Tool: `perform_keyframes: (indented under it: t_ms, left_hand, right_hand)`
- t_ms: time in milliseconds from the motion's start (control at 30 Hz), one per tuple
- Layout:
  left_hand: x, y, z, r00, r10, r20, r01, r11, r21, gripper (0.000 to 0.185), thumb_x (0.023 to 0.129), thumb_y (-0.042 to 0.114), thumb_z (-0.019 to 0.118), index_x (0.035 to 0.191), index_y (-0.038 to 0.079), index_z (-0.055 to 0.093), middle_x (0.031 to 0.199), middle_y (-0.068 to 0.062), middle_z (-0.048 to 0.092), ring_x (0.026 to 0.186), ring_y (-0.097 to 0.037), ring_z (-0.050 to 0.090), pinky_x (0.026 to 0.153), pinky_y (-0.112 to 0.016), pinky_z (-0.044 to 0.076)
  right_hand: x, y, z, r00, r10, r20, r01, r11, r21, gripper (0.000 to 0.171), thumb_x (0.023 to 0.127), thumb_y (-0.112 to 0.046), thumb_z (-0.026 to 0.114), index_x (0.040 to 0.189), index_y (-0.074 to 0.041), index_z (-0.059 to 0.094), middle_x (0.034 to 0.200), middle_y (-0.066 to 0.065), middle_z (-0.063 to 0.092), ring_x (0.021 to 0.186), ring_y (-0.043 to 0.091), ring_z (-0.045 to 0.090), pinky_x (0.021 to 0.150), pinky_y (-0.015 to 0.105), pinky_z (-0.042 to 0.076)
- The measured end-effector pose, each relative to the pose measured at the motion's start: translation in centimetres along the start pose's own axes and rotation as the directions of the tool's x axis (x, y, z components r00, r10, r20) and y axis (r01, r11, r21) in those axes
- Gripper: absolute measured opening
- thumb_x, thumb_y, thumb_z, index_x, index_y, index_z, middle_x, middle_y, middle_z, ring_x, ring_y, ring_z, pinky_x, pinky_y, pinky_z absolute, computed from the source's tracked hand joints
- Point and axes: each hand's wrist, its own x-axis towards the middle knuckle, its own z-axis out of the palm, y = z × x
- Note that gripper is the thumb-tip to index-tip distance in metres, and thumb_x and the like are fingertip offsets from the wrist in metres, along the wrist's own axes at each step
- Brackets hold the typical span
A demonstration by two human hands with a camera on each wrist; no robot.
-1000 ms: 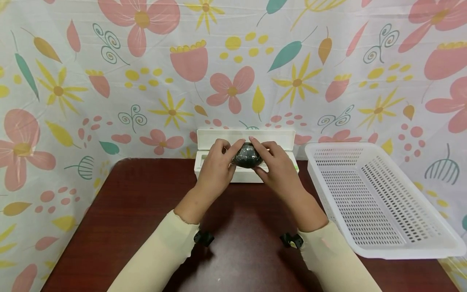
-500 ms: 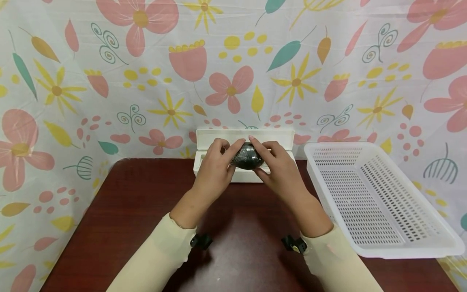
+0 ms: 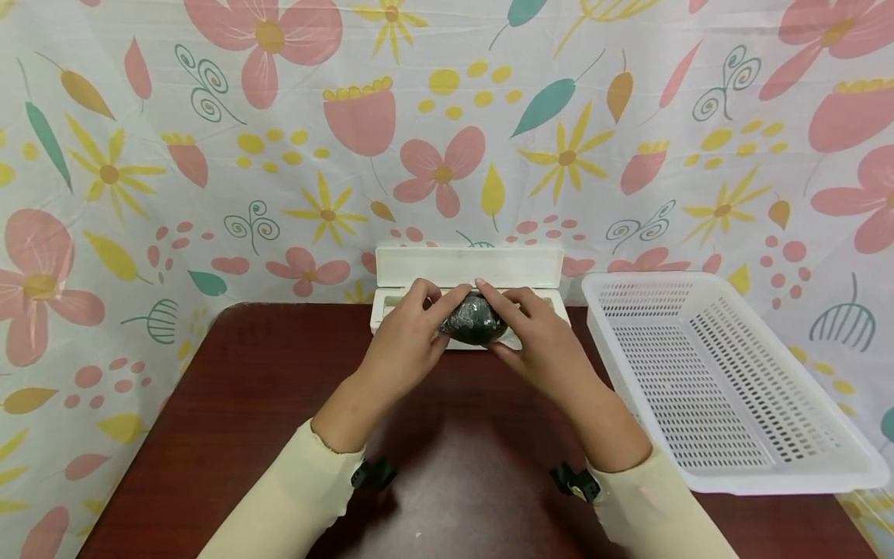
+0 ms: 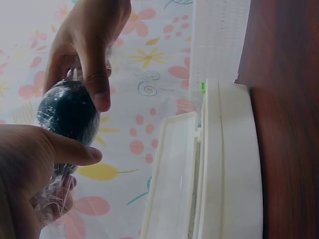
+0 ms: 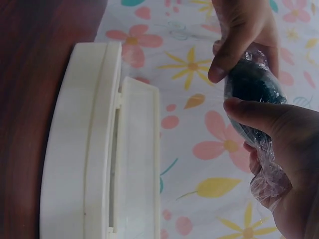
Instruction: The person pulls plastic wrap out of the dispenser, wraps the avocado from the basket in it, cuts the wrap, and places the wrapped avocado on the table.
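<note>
Near the far edge of the surface [image 3: 468,458], left hand [image 3: 403,341] and right hand [image 3: 546,341] pinched the wrapped bundle [image 3: 476,320] in curled fingers [image 3: 500,304]; its long axis ran between them.

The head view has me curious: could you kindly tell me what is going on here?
A person holds a dark, rounded object wrapped in clear plastic film between the left hand and right hand. It is in the air, apart from the long white plastic box, whose lid stands open. That box sits at the back of the dark reddish-brown table, with a white perforated plastic basket to the right.
</note>
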Motion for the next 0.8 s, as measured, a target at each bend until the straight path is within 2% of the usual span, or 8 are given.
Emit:
perform_keyframes:
  t_ms: [167, 400, 633, 800]
  left_hand:
    - [-0.6, 0.0, 0.0, 0.999, 0.014, 0.029, -0.014, 1.000, -0.023, 0.068, 0.081, -0.003, 0.077, 0.140, 0.022, 0.057, 0.109, -0.009, 0.053, 0.082, -0.021, 0.063, 0.073, -0.032, 0.055]
    - [-1.9, 0.2, 0.3, 0.998, 0.030, 0.053, -0.026, 0.997, -0.066, 0.066, 0.080, -0.001, 0.079, 0.139, 0.019, 0.058, 0.108, -0.010, 0.054, 0.086, -0.022, 0.063, 0.075, -0.033, 0.055]
    - [-3.1, 0.4, 0.5, 0.990, 0.018, 0.137, -0.012, 0.999, -0.050, 0.064, 0.083, 0.006, 0.081, 0.140, 0.020, 0.055, 0.106, -0.008, 0.054, 0.080, -0.019, 0.061, 0.068, -0.030, 0.053]
    - [-3.8, 0.3, 0.7, 0.977, -0.002, 0.215, 0.007, 1.000, -0.023, 0.070, 0.082, 0.009, 0.082, 0.144, 0.022, 0.051, 0.105, -0.005, 0.055, 0.087, -0.019, 0.061, 0.072, -0.032, 0.054]
  right_hand:
    - [-0.8, 0.0, 0.2, 1.000, 0.000, 0.029, 0.000, 1.000, 0.023, 0.090, 0.073, -0.008, 0.090, 0.151, -0.023, 0.047, 0.116, 0.010, 0.061, 0.100, 0.027, 0.065, 0.076, 0.041, 0.058]
    - [-2.0, -0.1, 0.8, 0.999, -0.035, 0.040, 0.034, 0.999, 0.030, 0.087, 0.071, -0.009, 0.091, 0.148, -0.018, 0.050, 0.108, 0.011, 0.060, 0.086, 0.024, 0.064, 0.070, 0.038, 0.057]
    - [-3.3, -0.3, 1.5, 0.995, -0.017, 0.096, 0.011, 0.998, 0.059, 0.086, 0.074, -0.010, 0.090, 0.149, -0.021, 0.049, 0.110, 0.008, 0.058, 0.080, 0.018, 0.064, 0.067, 0.034, 0.056]
    - [-4.2, -0.3, 2.0, 0.992, -0.018, 0.125, 0.011, 0.998, 0.063, 0.087, 0.074, -0.011, 0.090, 0.150, -0.022, 0.048, 0.111, 0.007, 0.058, 0.080, 0.018, 0.064, 0.068, 0.034, 0.056]
